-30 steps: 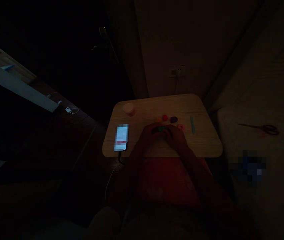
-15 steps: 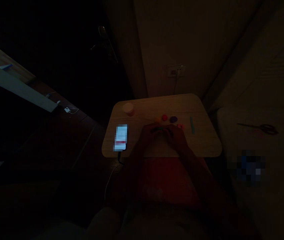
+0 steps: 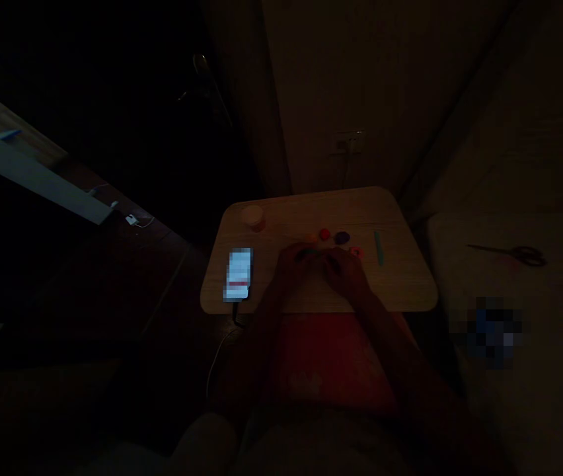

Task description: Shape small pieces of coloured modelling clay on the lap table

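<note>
In the dim head view, my left hand [image 3: 292, 266] is over the middle of a small wooden table, fingers curled. Its fingertips close on a small greenish piece [image 3: 311, 251], which looks like modelling clay. My right hand [image 3: 348, 272] meets it from the other side, fingers bent in a pinch at the same piece. Just beyond the hands lie an orange lump [image 3: 311, 237], a red ball [image 3: 325, 234] and a dark purple lump [image 3: 342, 237]. A pink ring-shaped piece [image 3: 357, 252] lies beside my right hand. Further right is a flat teal strip [image 3: 379, 248].
On the wooden table [image 3: 271, 301] stand a pale cup [image 3: 253, 218] at the back left and a lit phone [image 3: 238, 274] with a cable. Scissors [image 3: 524, 255] lie on a pale surface to the right. A wall socket [image 3: 349, 141] is behind the table.
My fingers have shifted slightly around the greenish piece, and my right hand has turned a little. More of the pink ring shows. The whole view has moved slightly.
</note>
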Motion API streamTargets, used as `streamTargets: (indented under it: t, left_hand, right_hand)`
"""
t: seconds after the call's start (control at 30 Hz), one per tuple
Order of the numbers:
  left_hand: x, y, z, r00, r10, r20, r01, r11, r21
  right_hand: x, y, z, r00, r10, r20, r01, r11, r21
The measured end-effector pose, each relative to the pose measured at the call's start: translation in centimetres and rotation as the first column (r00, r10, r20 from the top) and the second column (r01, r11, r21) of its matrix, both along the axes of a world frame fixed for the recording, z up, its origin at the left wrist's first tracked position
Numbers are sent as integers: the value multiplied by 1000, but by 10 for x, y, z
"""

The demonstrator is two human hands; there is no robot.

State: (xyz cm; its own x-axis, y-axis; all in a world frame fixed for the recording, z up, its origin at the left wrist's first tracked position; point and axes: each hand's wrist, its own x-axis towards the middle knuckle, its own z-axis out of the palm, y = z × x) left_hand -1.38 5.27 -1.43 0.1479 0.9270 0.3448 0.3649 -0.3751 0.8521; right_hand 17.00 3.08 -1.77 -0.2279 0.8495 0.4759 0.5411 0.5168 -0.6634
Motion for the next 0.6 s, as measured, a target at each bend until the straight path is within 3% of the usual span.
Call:
streamTargets:
  t: [0.23, 0.43, 0.5, 0.6]
  left_hand:
    - [-4, 5, 2, 999, -34, -1, 34, 994, 107]
    - [-2, 2, 0, 996, 82, 18, -83, 996, 26]
    - [-3, -2, 8, 992, 125, -33, -124, 992, 32]
    - [-19, -3, 34, 972, 191, -139, -173, 976, 133]
  right_hand:
    - [0, -2, 3, 997, -54, -61, 54, 998, -12]
    - [0, -3, 5, 994, -100, -41, 101, 995, 0]
    - [0, -3, 5, 993, -110, -38, 110, 994, 1]
    - [0, -3, 4, 994, -104, -38, 104, 995, 6]
